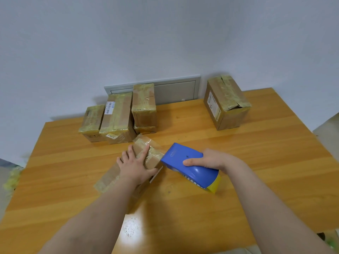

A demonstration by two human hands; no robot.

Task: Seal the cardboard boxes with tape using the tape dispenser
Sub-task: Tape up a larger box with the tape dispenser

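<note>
left hand: The left hand [134,165] is lying palm-down on the small cardboard box [152,160], fingers straight and spread, pressing on its top and not wrapping it.
right hand: The right hand [207,160] is gripping the tape dispenser [181,153] from above, thumb on the near side and fingers curling over the far side.
tape dispenser: The blue shell is sitting right of the small box, and its front edge is meeting the box's right end. The yellow tape roll [214,186] is showing at the rear, low to the table.
small box: It is lying diagonally at mid-table. Yellowish clear tape is already covering its far end and the near-left stretch. The left forearm is hiding part of it.
table: The wooden table [201,208] is carrying everything, and a light glare [131,228] is showing near the front edge.
back-left boxes: Three taped boxes are standing side by side near the wall: a low one [92,119], a longer one [117,114] with a white barcode label [110,108], and a tall one [144,101]. A flat box [145,129] is sitting at the tall one's base; whether it is under it or in front, cannot tell.
back-right box: A larger box [226,103] is standing well apart from the others, heavily taped, with its top flap torn at the near corner.
wall: A grey panel [176,92] is sitting behind the boxes.
off-table left: Crumpled yellowish tape scraps [12,178] are lying beyond the table edge, blurred.
</note>
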